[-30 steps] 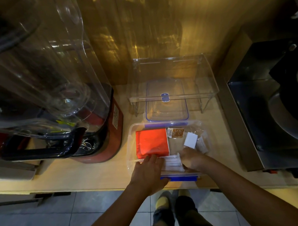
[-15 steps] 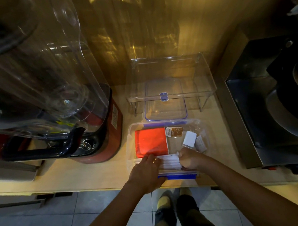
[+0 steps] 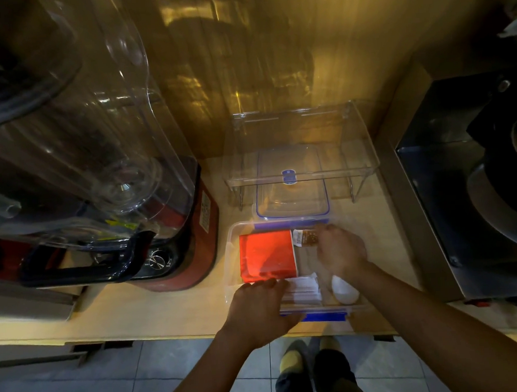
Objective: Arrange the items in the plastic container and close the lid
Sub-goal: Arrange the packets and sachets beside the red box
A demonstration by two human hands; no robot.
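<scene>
The clear plastic container (image 3: pixel 231 256) with blue clips lies open near the counter's front edge. Inside are a red packet (image 3: pixel 265 254) at the left, a brown sachet (image 3: pixel 305 237) at the far middle, a stack of white paper packets (image 3: pixel 304 290) at the near side, and a white rounded object (image 3: pixel 344 291) at the near right. My left hand (image 3: pixel 259 308) sits at the near left rim with its fingers curled on the white packets. My right hand (image 3: pixel 339 251) is palm down in the far right part, fingertips at the brown sachet, hiding what lies under it. The blue-edged lid (image 3: pixel 292 194) lies just behind the container.
A clear acrylic stand (image 3: pixel 362 149) straddles the lid against the wooden wall. A red blender base (image 3: pixel 200 242) with a large clear jug stands close on the left. A dark metal appliance (image 3: pixel 459 202) fills the right. The counter edge runs just below the container.
My right hand has left the white packets and moved to the far right of the container, covering the small white packets. A white rounded object now shows at the near right. My left hand stays.
</scene>
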